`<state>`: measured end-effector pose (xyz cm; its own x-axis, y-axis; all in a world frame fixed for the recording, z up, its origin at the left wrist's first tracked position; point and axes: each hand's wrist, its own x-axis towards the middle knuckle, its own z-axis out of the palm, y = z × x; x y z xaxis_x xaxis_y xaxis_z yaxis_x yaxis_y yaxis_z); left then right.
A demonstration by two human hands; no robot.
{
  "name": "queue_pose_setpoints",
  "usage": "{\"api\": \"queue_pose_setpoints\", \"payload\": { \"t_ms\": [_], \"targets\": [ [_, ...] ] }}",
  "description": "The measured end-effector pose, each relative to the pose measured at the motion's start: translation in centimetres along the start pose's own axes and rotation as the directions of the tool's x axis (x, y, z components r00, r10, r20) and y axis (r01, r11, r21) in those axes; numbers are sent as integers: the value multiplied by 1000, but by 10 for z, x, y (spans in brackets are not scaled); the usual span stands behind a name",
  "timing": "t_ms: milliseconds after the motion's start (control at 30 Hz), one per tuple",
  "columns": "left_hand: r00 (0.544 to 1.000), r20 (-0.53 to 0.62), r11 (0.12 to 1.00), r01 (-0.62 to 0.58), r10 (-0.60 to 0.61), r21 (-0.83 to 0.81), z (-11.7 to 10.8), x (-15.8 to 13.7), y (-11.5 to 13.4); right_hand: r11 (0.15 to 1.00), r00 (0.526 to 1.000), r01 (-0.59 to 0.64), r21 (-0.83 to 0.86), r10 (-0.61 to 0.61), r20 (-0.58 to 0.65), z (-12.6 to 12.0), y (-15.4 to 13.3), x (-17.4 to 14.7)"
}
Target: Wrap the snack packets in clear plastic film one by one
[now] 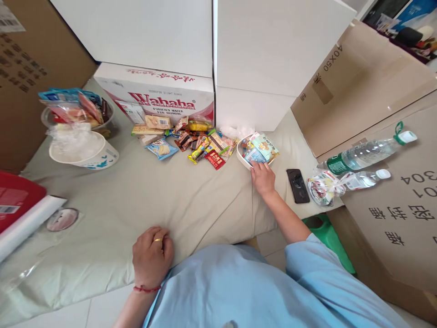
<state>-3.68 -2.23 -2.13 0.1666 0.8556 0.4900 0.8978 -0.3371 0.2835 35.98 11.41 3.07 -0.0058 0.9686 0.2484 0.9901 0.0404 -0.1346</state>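
Observation:
At the near edge of the cloth-covered table [164, 200], my left hand [153, 255] rests with its fingers curled in and nothing visible in them. My right hand [263, 178] is at the front rim of a small white bowl [243, 159], thumb outside and fingers over the rim. Packaged snacks fill the bowl, among them a pale green packet [264, 145] and a blue packet [256, 156] close to my fingertips. Left of the bowl lies a loose pile of wrapped snacks, including a red packet [215, 159], a yellow wrapper [200, 152] and a blue-white packet [161, 148].
Behind the pile stands a Wahaha carton [164, 98]. A paper tub [85, 159] and a clear bowl of packets [111, 116] are at the left. To the right lie a phone [298, 186], two water bottles [368, 152] and a bagged item [324, 187]. Cardboard walls [362, 82] flank the table.

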Motion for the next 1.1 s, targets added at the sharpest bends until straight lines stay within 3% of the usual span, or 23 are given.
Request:
{"api": "queue_pose_setpoints", "payload": {
  "t_ms": [133, 333, 600, 767, 933, 1033, 1100],
  "targets": [
    [1000, 1, 1000, 0, 0, 8, -1, 2, 1, 995, 995, -96, -34, 95, -37, 2, 29, -5],
    [999, 17, 999, 30, -31, 18, 0, 4, -1, 961, 958, -272, -37, 267, -104, -5, 103, -3],
    [999, 44, 997, -3, 0, 76, -1, 4, -1, 899, 893, -437, 2, 435, -114, -4, 183, 59],
    [999, 32, 993, -43, 39, 109, -1, 7, -1, 867, 860, -454, 205, 487, -154, 1, 202, 114],
    [999, 27, 1000, -20, 19, 13, -2, 4, 1, 846, 866, -448, 288, 491, -94, -2, 211, 164],
    [995, 57, 996, 89, -88, -26, -8, 7, 4, 847, 878, -419, 328, 470, -93, -7, 201, 170],
    [985, 41, 985, 171, -170, -30, -12, 22, -1, 881, 898, -329, 339, 403, -177, -8, 186, 158]
  ]
}}
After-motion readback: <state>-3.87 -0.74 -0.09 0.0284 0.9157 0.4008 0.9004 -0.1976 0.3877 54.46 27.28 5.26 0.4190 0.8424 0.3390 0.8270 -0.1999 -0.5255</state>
